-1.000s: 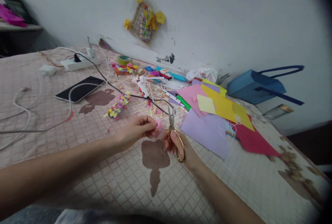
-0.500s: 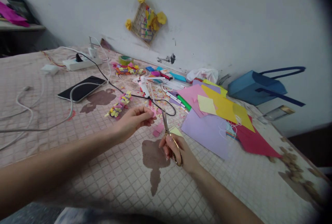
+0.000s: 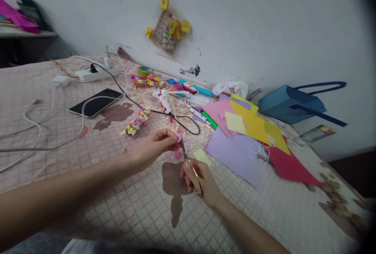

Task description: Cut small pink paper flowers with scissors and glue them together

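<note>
Pink paper scrap (image 3: pixel 178 138) pinched in left hand (image 3: pixel 152 148).
Right fingers (image 3: pixel 187 175) grip gold scissors (image 3: pixel 185 156), blades nearly closed; cut pink bits (image 3: pixel 178 154) lie below.

Bare forearms (image 3: pixel 67 179); slim left hand (image 3: pixel 151 148); slim right hand (image 3: pixel 202 183)

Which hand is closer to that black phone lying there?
Left: the left hand, pinching pink paper, lies below and to the right of the black phone; the right hand, holding gold scissors, is farther right.
</note>
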Tool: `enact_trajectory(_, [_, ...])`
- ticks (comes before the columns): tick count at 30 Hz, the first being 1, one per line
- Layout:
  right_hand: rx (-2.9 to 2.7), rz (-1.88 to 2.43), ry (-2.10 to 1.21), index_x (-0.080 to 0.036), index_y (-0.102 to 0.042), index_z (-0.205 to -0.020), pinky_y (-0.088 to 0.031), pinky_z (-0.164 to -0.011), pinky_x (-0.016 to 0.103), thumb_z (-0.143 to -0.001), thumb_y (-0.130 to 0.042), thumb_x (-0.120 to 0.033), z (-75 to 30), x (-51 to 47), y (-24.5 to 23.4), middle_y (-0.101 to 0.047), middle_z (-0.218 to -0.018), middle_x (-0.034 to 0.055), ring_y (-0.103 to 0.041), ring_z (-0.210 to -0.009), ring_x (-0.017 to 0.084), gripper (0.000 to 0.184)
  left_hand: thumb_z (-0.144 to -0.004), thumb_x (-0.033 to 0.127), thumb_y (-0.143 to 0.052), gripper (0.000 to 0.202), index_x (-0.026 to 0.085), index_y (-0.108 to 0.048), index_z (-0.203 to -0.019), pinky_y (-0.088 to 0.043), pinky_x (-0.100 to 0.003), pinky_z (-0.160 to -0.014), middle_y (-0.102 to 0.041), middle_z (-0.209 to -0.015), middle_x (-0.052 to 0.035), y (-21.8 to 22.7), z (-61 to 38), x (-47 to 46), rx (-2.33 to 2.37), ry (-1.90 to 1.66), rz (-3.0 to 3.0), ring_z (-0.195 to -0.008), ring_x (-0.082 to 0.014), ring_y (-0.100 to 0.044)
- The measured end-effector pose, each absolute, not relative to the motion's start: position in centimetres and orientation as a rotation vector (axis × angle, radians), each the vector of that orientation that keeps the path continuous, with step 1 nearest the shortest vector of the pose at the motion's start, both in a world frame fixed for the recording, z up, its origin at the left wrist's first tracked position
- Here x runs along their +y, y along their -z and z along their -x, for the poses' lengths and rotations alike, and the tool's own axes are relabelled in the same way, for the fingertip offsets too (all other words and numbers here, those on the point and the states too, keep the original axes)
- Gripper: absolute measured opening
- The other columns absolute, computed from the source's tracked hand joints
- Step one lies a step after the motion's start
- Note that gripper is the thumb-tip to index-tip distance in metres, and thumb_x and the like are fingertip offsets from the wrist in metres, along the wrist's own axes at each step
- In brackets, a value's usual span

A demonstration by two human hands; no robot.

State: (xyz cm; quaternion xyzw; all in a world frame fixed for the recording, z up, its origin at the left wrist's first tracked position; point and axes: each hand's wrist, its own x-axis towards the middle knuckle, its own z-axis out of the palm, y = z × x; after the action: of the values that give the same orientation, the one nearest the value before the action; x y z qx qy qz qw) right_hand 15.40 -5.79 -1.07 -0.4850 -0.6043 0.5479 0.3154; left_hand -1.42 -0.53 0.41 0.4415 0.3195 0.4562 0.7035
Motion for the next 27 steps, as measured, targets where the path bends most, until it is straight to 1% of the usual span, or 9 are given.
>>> enact_trajectory(7, [-1.641, 1.302, -1.36, -0.017, -0.047, -0.064, -0.03, -0.038, 0.019, -0.081, -0.043, -0.056, -15.54, -5.81, 1.11, -0.036, -0.049, -0.0061, -0.036, -0.039, 0.007, 0.042, -0.076, 0.026, -0.061, 0.016, 0.013, -0.053, -0.071, -0.045, -0.028, -0.073, -0.061, -0.071, -0.0017, -0.61, 1.25, -0.83, 0.702, -0.994, -0.997, -0.067, -0.0105, -0.057])
enact_trajectory(18, [-1.657, 1.288, -1.319, -0.017, -0.047, -0.064, -0.028, -0.037, 0.019, -0.084, -0.044, -0.048, -15.87, -5.71, 1.72, -0.037, -0.047, -0.0063, -0.036, -0.038, 0.007, 0.037, -0.076, 0.025, -0.061, 0.016, 0.013, -0.053, -0.072, -0.045, -0.027, -0.074, -0.061, -0.071, -0.0008, -0.49, 1.16, -0.87, 0.697, -1.012, -0.985, -0.068, -0.0103, -0.057])
enact_trajectory(27, [-1.673, 1.291, -1.294, -0.016, -0.046, -0.063, -0.027, -0.037, 0.019, -0.085, -0.043, -0.046, -15.74, -5.74, 1.43, -0.036, -0.046, -0.0068, -0.035, -0.038, 0.006, 0.037, -0.077, 0.026, -0.06, 0.016, 0.013, -0.053, -0.073, -0.045, -0.027, -0.073, -0.061, -0.071, -0.0004, -0.17, 1.06, -0.99, 0.696, -1.035, -0.987, -0.067, -0.0098, -0.056])
